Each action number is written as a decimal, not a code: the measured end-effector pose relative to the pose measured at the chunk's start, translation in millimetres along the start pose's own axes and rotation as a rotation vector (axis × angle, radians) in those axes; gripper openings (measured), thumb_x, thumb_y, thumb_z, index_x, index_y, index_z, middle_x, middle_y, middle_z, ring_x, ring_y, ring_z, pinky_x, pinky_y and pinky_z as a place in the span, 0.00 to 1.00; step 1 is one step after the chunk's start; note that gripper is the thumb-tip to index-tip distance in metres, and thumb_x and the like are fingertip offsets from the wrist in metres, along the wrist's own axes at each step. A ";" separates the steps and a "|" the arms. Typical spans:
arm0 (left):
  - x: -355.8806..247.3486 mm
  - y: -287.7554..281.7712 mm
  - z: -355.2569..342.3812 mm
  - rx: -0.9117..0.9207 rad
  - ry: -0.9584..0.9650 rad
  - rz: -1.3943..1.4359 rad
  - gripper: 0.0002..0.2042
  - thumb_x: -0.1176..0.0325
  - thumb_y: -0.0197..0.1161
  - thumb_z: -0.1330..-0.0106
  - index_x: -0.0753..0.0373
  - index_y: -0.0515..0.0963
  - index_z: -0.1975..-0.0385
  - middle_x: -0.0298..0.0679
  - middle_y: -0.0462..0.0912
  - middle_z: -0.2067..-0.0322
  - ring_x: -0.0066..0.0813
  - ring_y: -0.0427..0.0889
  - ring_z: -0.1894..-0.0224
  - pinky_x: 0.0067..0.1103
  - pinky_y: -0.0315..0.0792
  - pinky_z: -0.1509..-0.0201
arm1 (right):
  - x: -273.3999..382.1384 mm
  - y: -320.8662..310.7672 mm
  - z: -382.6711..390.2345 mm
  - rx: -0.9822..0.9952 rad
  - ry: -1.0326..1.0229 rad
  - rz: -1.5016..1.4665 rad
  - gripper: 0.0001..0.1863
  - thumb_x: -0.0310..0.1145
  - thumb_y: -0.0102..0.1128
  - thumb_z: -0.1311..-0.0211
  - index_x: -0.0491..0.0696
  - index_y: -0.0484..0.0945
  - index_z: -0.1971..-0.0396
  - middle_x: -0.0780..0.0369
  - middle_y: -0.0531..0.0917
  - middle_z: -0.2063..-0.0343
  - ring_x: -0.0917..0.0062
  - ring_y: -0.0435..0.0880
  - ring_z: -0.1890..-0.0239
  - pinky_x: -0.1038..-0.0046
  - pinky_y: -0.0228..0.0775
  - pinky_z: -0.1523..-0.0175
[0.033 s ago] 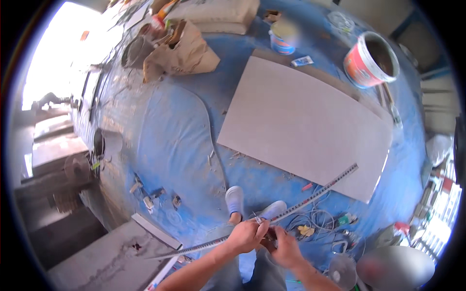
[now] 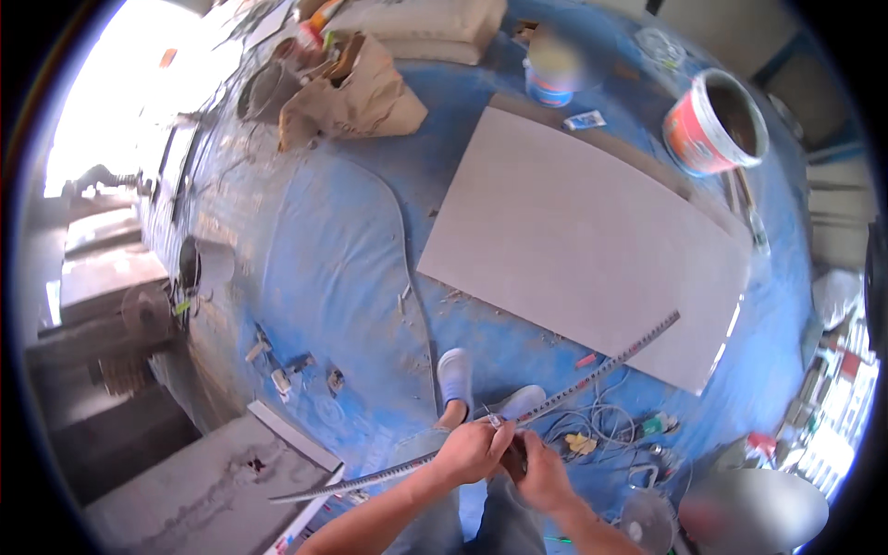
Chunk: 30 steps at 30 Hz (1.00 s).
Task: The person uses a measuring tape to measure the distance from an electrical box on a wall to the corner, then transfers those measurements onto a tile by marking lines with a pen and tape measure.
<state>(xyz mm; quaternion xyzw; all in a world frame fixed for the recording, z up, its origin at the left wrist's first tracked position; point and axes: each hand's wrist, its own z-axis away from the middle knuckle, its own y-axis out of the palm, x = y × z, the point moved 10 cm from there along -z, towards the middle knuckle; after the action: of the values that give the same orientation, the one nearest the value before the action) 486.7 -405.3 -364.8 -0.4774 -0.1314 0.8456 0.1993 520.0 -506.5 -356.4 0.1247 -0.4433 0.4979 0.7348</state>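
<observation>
Closed around a long, narrow strip with ruler markings (image 2: 388,469), my left hand (image 2: 470,451) is low in the middle. The strip slants from a grey board at the lower left up to the right, its far end over a pale rectangular panel (image 2: 592,240). A small silvery piece (image 2: 495,420) pokes out at the left fingertips; I cannot make out what it is. Right beside it, my right hand (image 2: 541,474) is closed on a small dark brownish object (image 2: 515,456), mostly covered by the fingers. My shoes (image 2: 455,377) show just beyond the hands.
Blue sheeting (image 2: 333,250) covers the floor. Coiled cable (image 2: 592,421) and tools lie right of my feet. A red-and-white bucket (image 2: 712,125), a small blue tub (image 2: 549,83) and a torn paper bag (image 2: 370,102) stand farther off. The grey board (image 2: 203,490) is at lower left.
The view has shifted slightly. The dark object in my right hand is turned a little, and the strip's left end sits slightly lower; both hands keep their grip.
</observation>
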 end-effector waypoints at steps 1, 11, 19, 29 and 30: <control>7.2 -4.7 -0.8 -0.028 -0.046 0.071 0.18 0.61 0.46 0.26 0.64 0.77 0.72 0.47 0.79 0.69 0.47 0.78 0.60 0.37 0.71 0.58 | -2.2 3.7 -8.9 -0.008 0.020 -0.041 0.15 0.33 0.61 0.38 0.43 0.72 0.55 0.49 0.83 0.64 0.48 0.81 0.60 0.55 0.73 0.59; 244.0 -8.0 9.7 -0.263 -0.754 0.374 0.27 0.44 0.54 0.30 0.68 0.81 0.73 0.51 0.80 0.76 0.49 0.79 0.71 0.36 0.71 0.63 | -40.9 -37.6 -139.6 -0.100 0.102 0.287 0.17 0.42 0.63 0.36 0.42 0.76 0.63 0.53 0.80 0.71 0.61 0.79 0.69 0.66 0.69 0.64; 422.6 19.7 -63.1 -0.388 -0.856 0.387 0.33 0.39 0.53 0.33 0.69 0.80 0.80 0.59 0.78 0.78 0.60 0.78 0.71 0.41 0.72 0.64 | -148.8 -50.4 -389.9 -0.212 -0.081 0.418 0.20 0.47 0.63 0.36 0.41 0.79 0.69 0.62 0.82 0.78 0.79 0.73 0.82 0.71 0.65 0.75; 520.4 49.5 -146.3 -0.485 -0.800 0.376 0.29 0.44 0.56 0.32 0.69 0.81 0.80 0.53 0.78 0.82 0.48 0.79 0.75 0.36 0.72 0.67 | -181.0 48.1 -589.4 0.031 0.018 0.238 0.18 0.46 0.60 0.34 0.44 0.77 0.69 0.66 0.80 0.79 0.86 0.70 0.80 0.78 0.62 0.75; 522.5 57.6 -149.6 -0.387 -0.835 0.380 0.28 0.45 0.57 0.32 0.69 0.83 0.76 0.48 0.80 0.81 0.38 0.83 0.74 0.31 0.74 0.66 | -187.9 50.6 -598.0 0.042 -0.069 0.276 0.15 0.43 0.62 0.34 0.44 0.77 0.69 0.68 0.78 0.81 0.87 0.70 0.81 0.79 0.60 0.76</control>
<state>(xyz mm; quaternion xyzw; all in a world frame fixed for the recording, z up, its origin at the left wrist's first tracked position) 360.4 -209.8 -859.3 -0.1416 -0.2652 0.9461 -0.1202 771.8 -225.6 -859.5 0.0949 -0.4706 0.5987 0.6412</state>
